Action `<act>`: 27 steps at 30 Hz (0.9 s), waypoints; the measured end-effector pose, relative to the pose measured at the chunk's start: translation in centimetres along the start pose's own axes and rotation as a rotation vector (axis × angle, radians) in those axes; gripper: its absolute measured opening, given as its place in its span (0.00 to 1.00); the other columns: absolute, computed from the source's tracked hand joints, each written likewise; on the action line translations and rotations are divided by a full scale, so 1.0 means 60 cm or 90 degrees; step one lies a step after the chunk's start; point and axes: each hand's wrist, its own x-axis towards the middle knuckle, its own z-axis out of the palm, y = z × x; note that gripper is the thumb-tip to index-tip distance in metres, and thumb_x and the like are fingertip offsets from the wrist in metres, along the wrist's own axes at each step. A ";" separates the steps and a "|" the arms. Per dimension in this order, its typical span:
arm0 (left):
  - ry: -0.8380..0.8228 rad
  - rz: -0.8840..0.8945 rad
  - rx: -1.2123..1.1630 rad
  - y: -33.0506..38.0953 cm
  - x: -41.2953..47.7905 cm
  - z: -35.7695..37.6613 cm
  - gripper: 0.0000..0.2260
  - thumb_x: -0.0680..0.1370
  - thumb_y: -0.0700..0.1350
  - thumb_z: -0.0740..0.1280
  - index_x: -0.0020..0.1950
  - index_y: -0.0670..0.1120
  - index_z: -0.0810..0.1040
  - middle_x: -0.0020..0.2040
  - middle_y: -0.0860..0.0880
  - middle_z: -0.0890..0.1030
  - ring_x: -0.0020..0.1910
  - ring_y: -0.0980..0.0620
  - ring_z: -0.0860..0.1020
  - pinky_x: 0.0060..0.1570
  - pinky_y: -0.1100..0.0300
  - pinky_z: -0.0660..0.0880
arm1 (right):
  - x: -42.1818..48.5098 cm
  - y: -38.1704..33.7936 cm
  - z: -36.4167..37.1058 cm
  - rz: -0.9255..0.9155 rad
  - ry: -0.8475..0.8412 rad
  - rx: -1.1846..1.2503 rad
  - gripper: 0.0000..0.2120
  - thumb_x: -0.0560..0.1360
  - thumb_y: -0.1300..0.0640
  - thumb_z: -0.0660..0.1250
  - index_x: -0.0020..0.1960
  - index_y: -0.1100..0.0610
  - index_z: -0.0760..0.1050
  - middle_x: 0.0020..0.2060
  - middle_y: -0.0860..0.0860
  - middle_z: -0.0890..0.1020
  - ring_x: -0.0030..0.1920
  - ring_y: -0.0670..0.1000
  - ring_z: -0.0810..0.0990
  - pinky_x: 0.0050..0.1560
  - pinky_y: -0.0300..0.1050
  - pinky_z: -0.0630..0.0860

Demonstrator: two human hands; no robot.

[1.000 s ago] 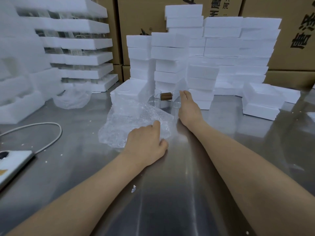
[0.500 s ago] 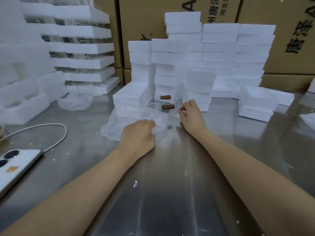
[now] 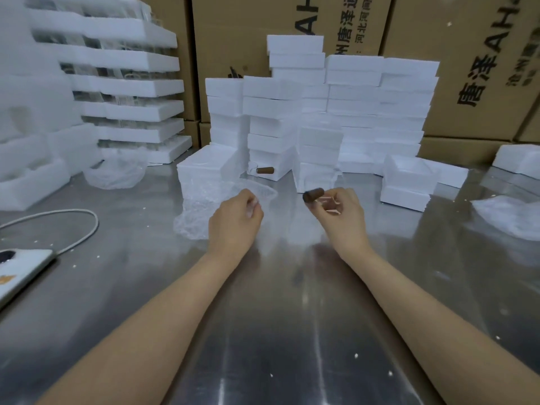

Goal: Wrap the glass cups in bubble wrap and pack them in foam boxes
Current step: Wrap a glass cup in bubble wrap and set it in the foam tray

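The left hand (image 3: 235, 217) is pinching the near edge of the bubble wrap (image 3: 198, 213), which is lying crumpled on the steel desk (image 3: 277, 331). The right hand (image 3: 340, 209) is gripping 1 glass cup (image 3: 324, 201) with curled fingers, its brown handle (image 3: 313, 195) pointing left. A 2nd cup (image 3: 261, 170) is lying on the desk against the stacked foam boxes (image 3: 321, 112). A phone (image 3: 17, 270) is sitting at the left edge.
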 end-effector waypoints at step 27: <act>-0.241 -0.159 -0.532 0.065 -0.036 0.008 0.03 0.80 0.38 0.63 0.49 0.38 0.75 0.41 0.45 0.83 0.40 0.51 0.83 0.41 0.64 0.79 | -0.008 0.001 0.002 -0.442 -0.099 -0.171 0.28 0.69 0.67 0.70 0.64 0.50 0.66 0.68 0.46 0.61 0.48 0.44 0.77 0.33 0.39 0.76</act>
